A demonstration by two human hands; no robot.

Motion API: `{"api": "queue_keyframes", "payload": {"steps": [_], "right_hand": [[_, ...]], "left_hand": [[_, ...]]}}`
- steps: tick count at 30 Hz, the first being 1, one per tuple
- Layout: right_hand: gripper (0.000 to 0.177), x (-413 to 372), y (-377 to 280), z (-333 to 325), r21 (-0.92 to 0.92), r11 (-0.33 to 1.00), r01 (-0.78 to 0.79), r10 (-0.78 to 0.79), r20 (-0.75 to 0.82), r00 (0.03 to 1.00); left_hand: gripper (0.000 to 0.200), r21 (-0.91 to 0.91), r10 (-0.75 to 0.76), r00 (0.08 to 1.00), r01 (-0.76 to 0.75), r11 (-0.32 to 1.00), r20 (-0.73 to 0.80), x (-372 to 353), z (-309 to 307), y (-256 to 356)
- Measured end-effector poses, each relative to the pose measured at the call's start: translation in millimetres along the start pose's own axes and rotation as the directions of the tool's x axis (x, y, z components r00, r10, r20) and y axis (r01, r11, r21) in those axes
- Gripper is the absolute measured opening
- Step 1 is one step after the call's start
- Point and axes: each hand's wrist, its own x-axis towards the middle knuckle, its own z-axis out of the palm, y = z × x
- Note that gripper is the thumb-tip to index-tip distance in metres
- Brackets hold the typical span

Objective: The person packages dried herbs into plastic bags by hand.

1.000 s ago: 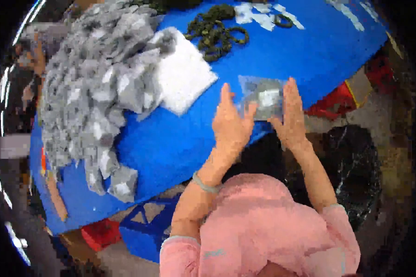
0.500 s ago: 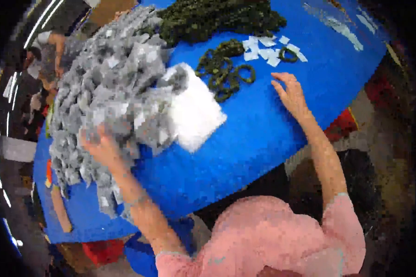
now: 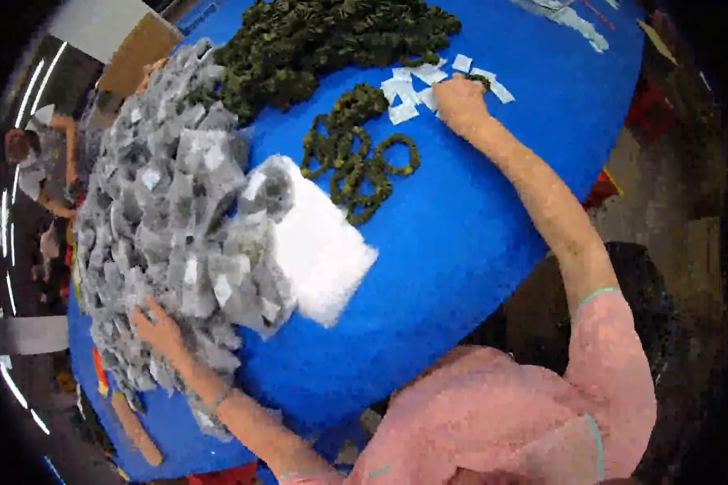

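My left hand (image 3: 160,331) rests on the near side of a large heap of small grey translucent bags (image 3: 170,202), fingers spread, holding nothing I can see. My right hand (image 3: 463,103) is closed down over several small white labels (image 3: 403,111) at the far side of the table. A dark green fabric ring (image 3: 480,79), like a scrunchie, partly shows beside its fingers; what the fingertips pinch is hidden. Between my hands lie a loose cluster of dark green rings (image 3: 352,153) and a stack of white sheets or bags (image 3: 319,242).
A big pile of dark green rings (image 3: 340,44) covers the far part of the blue table (image 3: 437,242). A wooden-looking stick (image 3: 137,428) lies at the near left edge. Clear plastic strips (image 3: 578,28) lie far right. Another person (image 3: 57,153) stands at the left.
My right hand has moved from above bare table onto the labels beside the ring, and its fingers have closed. My left hand has slid nearer along the bag heap. The view has shifted.
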Motion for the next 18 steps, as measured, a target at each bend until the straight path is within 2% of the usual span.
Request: {"api": "queue_keyframes", "payload": {"steps": [1,2,4,6,7,9,11,13,14,15,16,17,18], "right_hand": [[0.015,1,4,-3,-0.073,0.997,0.015,-0.012,0.041,0.999],[0.015,0,9,-9,-0.077,0.997,0.007,-0.004,0.044,0.999],[0.016,-9,24,-26,0.235,0.962,-0.138,0.171,-0.127,0.977],[0.018,-21,35,-33,0.544,0.815,-0.2,0.375,-0.23,0.898],[0.018,-29,39,-27,0.545,0.814,-0.204,0.376,-0.226,0.899],[0.021,-42,50,-4,0.361,0.927,-0.099,0.202,-0.259,0.945],[0.026,-42,64,11,0.155,0.987,0.031,0.012,-0.268,0.963],[0.027,-38,73,18,0.124,0.992,0.032,0.002,-0.269,0.963],[0.028,-37,75,23,0.098,0.995,0.024,0.002,-0.259,0.966],[0.03,-36,74,27,0.072,0.997,0.021,-0.002,-0.249,0.969],[0.031,-32,72,31,0.05,0.999,0.021,-0.008,-0.241,0.97],[0.031,-28,67,34,0.063,0.997,0.042,-0.026,-0.244,0.969],[0.031,-26,64,35,0.009,0.999,0.032,-0.029,-0.202,0.979]], "left_hand": [[0.074,-0.06,0.057,0.994,-0.052,0.997,0.094,5,10,-6],[0.074,-0.064,0.063,0.993,-0.057,0.996,0.1,4,12,1],[0.07,-0.03,0.007,0.996,-0.004,1.0,0.087,-9,-1,36],[0.067,0.011,-0.053,0.996,0.052,0.999,0.069,-21,-19,68],[0.067,0.014,-0.051,0.996,0.05,0.999,0.072,-23,-25,77],[0.066,0.211,0.044,0.99,-0.015,0.977,-0.134,-22,-30,95],[0.065,0.401,0.159,0.932,-0.017,0.916,-0.325,-23,-36,119],[0.053,0.309,0.26,0.89,-0.145,0.94,-0.375,-30,-51,168],[0.053,0.32,0.256,0.89,-0.134,0.938,-0.376,-35,-56,189],[0.047,0.042,0.361,0.88,-0.366,0.93,-0.308,-40,-60,209],[0.043,-0.25,0.472,0.838,-0.536,0.806,-0.274,-50,-63,229],[0.039,-0.311,0.513,0.838,-0.545,0.779,-0.185,-70,-65,254],[0.036,-0.493,0.555,0.827,-0.52,0.697,-0.088,-88,-60,271]]}}
